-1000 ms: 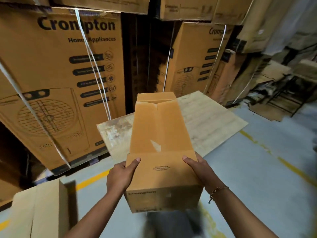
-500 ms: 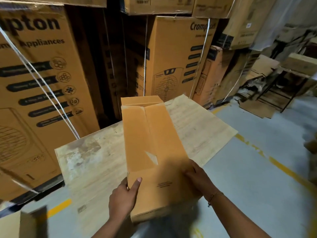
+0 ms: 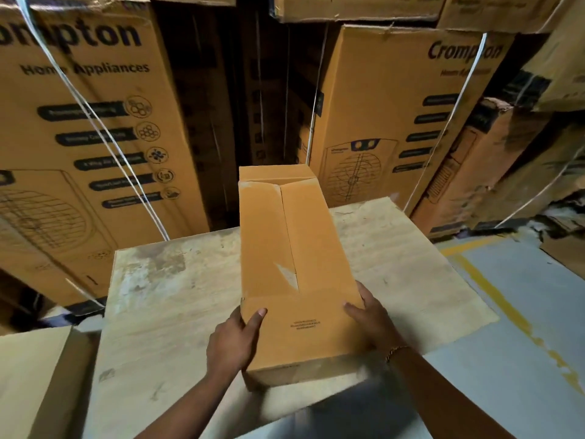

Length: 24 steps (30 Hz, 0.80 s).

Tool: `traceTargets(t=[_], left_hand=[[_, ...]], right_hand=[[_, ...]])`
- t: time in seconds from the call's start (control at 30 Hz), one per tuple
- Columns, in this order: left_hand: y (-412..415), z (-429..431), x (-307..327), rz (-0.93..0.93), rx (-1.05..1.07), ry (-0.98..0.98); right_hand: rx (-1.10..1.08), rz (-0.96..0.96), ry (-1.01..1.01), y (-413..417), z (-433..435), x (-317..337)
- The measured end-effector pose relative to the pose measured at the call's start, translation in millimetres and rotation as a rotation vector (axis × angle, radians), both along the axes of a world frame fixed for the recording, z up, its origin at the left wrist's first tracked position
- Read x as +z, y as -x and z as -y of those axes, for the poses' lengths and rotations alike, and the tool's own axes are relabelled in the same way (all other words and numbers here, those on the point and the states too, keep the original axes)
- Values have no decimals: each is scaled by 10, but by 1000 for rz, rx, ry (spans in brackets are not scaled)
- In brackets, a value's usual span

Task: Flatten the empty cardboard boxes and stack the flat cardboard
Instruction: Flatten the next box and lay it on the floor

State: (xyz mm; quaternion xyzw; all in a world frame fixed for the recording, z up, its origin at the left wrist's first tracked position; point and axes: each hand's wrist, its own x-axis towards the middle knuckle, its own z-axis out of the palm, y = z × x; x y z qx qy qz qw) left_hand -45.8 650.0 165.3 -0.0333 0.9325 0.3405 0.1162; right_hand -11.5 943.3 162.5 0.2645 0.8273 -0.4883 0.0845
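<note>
both hands, left hand [image 3: 232, 339] and right hand [image 3: 370, 315], grip the near end of a box [image 3: 285, 248] over a flat sheet [image 3: 164, 296].

Ahead blocked by stacked cartons [image 3: 95, 137], floor [image 3: 522, 296] open at right, dark gap [image 3: 221, 106] possibly passable

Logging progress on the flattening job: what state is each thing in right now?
small box: not yet flat, long flaps folded shut, held over the sheet.
left hand: grips the box's left edge, thumb on top.
right hand: grips the box's right edge, thumb on top.
cardboard sheet: flat on the floor, stained.
large cartons: upright, strapped.
</note>
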Motion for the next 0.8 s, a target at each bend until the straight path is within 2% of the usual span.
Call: traceTargets(t=[0.13, 0.2, 0.3, 0.37, 0.43, 0.5, 0.57, 0.67, 0.73, 0.8], left_hand=[[40, -340, 52, 44, 95, 27], [59, -434, 70, 105, 143, 8], [35, -469, 103, 217, 221, -242], [-14, -460, 155, 274, 295, -472], [-77, -453, 246, 338, 357, -659], [-125, -414, 277, 364, 408, -746], [-163, -369, 303, 364, 403, -771], [-221, -310, 335, 337, 270, -700], [-276, -288, 347, 318, 150, -654], [-343, -303, 309, 286, 11, -595]], right_hand=[[128, -48, 10, 283, -363, 57], [248, -69, -138, 427, -494, 128], [500, -120, -549, 590, -571, 306], [593, -148, -633, 630, -534, 477], [561, -153, -605, 666, -524, 614], [469, -186, -456, 696, -569, 756], [461, -168, -248, 662, -647, 972], [654, 14, -41, 429, -755, 1300], [803, 132, -55, 187, -800, 1330], [918, 186, -319, -80, -791, 1154]])
